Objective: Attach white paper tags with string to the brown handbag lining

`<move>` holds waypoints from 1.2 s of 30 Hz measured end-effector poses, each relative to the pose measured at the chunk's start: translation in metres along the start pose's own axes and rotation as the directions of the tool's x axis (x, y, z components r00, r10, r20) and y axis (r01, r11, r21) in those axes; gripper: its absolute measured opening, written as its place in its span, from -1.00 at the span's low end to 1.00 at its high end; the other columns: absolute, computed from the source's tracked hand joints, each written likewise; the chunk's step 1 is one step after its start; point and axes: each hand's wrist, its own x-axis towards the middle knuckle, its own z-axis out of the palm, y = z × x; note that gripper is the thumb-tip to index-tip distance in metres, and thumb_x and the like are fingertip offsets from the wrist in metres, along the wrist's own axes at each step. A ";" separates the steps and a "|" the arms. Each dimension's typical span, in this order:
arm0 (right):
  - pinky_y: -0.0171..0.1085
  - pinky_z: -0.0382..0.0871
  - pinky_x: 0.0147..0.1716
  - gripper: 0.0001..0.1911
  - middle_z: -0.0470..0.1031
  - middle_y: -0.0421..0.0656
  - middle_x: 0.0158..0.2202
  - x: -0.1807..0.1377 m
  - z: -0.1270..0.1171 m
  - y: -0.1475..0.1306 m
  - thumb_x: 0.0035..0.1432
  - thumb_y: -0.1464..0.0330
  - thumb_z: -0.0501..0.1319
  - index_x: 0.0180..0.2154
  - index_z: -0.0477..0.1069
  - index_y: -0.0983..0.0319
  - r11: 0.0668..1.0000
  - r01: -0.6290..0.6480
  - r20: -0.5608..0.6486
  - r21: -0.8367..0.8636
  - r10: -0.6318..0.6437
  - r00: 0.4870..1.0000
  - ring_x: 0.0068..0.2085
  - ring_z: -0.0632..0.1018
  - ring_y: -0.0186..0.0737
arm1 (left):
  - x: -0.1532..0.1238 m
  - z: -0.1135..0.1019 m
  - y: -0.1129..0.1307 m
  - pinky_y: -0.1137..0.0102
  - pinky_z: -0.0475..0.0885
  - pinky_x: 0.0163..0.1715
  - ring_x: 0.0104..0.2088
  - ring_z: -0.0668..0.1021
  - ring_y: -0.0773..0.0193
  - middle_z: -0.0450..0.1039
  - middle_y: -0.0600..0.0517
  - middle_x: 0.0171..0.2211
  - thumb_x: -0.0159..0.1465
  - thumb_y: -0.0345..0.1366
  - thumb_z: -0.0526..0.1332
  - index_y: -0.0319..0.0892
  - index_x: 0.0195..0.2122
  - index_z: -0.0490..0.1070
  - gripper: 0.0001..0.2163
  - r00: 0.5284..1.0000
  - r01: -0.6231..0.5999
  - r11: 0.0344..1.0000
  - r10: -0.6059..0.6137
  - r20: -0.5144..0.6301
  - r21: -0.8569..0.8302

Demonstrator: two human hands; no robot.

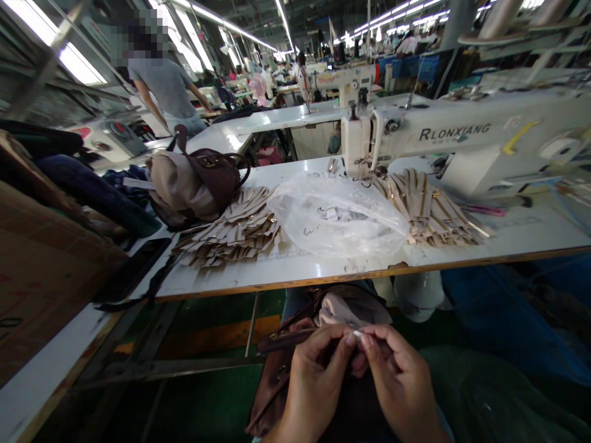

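My left hand (321, 363) and my right hand (397, 369) meet above my lap, thumbs and forefingers pinched close together. Between their fingertips shows a small white piece (357, 333), too small to name for certain. Under the hands a dark brown handbag (272, 387) lies on my lap, its zipper edge (290, 337) showing at the left. Pale lining cloth (344, 309) bulges from the bag just beyond my fingers. Much of the bag is hidden by my hands.
A white sewing table (240, 280) stands ahead, bearing a clear plastic bag (341, 215), bundles of beige zipper strips (249, 227), another brown handbag (217, 178) and a sewing machine (457, 141). A cardboard box (50, 277) stands left. A person (161, 86) stands farther back.
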 end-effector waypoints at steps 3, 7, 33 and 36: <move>-0.42 0.47 -0.53 -0.86 0.50 -0.12 -0.41 -0.001 -0.001 0.000 0.23 0.29 0.11 -0.25 0.35 0.22 0.998 0.020 -0.006 -0.066 -0.021 1.000 -0.53 0.51 -0.34 | -0.001 -0.001 0.007 0.49 0.38 -0.39 -0.42 0.48 0.30 0.47 0.06 -0.46 0.24 -0.22 0.21 -0.18 -0.34 0.47 -0.85 0.997 0.011 1.000 -0.012 0.071 0.019; -0.41 0.47 -0.50 -0.86 0.49 -0.10 -0.38 -0.002 -0.002 -0.001 0.23 0.28 0.11 -0.28 0.35 0.22 0.988 0.050 0.010 -0.149 -0.049 0.999 -0.46 0.53 -0.30 | 0.002 -0.005 0.020 0.50 0.40 -0.41 -0.42 0.51 0.29 0.51 0.03 -0.44 0.22 -0.20 0.23 -0.20 -0.35 0.49 -0.84 0.988 0.019 0.996 -0.031 0.151 0.083; -0.29 0.35 -0.25 -0.86 0.35 -0.13 -0.28 0.003 -0.022 0.002 0.26 0.45 0.02 -0.21 0.31 0.17 0.897 0.274 0.062 -0.346 -0.270 0.961 -0.22 0.43 -0.24 | 0.012 -0.006 0.016 0.56 0.20 -0.48 -0.49 0.37 0.44 0.43 0.06 -0.47 0.15 -0.16 0.31 -0.29 -0.30 0.47 -0.74 0.951 0.283 0.946 -0.257 0.170 -0.156; -0.30 0.33 -0.26 -0.86 0.34 -0.13 -0.28 0.002 -0.021 0.002 0.26 0.47 0.02 -0.21 0.31 0.18 0.899 0.284 0.082 -0.333 -0.273 0.959 -0.23 0.42 -0.26 | 0.012 -0.006 0.017 0.56 0.20 -0.47 -0.48 0.37 0.43 0.42 0.07 -0.47 0.14 -0.15 0.31 -0.28 -0.32 0.47 -0.74 0.953 0.276 0.947 -0.247 0.173 -0.164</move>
